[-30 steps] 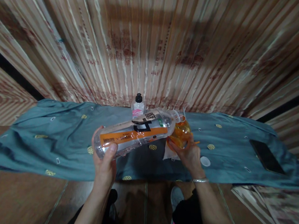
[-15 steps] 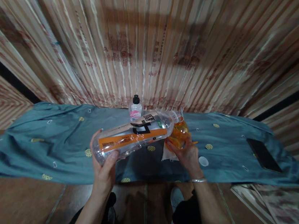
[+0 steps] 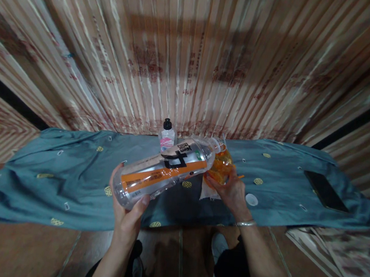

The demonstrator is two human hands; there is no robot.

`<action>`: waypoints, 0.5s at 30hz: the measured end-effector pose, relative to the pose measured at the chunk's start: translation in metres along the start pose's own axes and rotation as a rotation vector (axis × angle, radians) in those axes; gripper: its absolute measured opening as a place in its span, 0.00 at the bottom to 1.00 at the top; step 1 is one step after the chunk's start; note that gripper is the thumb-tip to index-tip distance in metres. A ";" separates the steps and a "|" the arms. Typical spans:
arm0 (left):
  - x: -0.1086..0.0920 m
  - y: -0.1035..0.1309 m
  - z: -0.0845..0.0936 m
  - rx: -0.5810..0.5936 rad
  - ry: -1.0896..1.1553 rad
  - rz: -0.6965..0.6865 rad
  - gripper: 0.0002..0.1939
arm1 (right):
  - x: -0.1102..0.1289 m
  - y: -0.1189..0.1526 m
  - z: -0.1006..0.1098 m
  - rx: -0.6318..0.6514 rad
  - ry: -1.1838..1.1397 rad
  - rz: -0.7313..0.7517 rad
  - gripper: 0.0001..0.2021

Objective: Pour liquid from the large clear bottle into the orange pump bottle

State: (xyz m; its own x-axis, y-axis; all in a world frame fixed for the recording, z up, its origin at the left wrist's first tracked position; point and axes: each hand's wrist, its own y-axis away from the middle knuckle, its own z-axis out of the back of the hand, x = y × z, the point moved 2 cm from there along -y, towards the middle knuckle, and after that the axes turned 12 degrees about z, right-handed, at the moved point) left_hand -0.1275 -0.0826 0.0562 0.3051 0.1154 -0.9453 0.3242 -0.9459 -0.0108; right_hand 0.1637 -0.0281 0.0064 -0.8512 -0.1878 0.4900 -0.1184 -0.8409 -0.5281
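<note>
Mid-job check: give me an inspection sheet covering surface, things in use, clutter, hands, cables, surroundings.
Surface: wrinkled blue-green patterned cloth.
Things in use: large clear plastic bottle with orange-striped label, tilted, mouth near the top of an orange see-through container.
Clutter: small clear black-capped bottle, round white disc, flat black rectangular device.
Hands: left hand holds the large bottle's base; right hand grips the container.
Cables: nothing seen.
Surroundings: beige striped curtain, brown tiled floor.

The scene is dim. Small glints speckle the clear bottle (image 3: 164, 172), and soft shadow darkens the worktop (image 3: 77, 165) beneath it. Beyond the bottle, a dark band crosses the striped curtain (image 3: 193, 67), whose folds stretch outward well to either side (wide-angle distortion). The bottle's small print blurs.
</note>
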 end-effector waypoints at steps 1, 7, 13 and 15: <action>0.000 0.000 0.000 0.007 0.009 0.009 0.45 | 0.000 0.000 0.000 -0.001 0.002 0.004 0.43; 0.000 0.000 0.002 0.008 0.022 0.040 0.46 | 0.001 0.000 0.001 0.000 0.014 0.000 0.44; -0.001 0.000 0.001 0.007 0.015 0.036 0.46 | 0.001 0.000 0.001 0.015 -0.003 0.005 0.41; -0.001 0.000 0.000 0.018 0.020 0.030 0.46 | 0.001 0.000 0.001 0.011 0.001 0.006 0.42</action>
State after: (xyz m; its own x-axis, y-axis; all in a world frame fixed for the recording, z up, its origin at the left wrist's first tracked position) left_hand -0.1281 -0.0830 0.0575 0.3327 0.0930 -0.9384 0.2989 -0.9542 0.0114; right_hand 0.1633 -0.0286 0.0073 -0.8523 -0.1923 0.4865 -0.1081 -0.8452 -0.5234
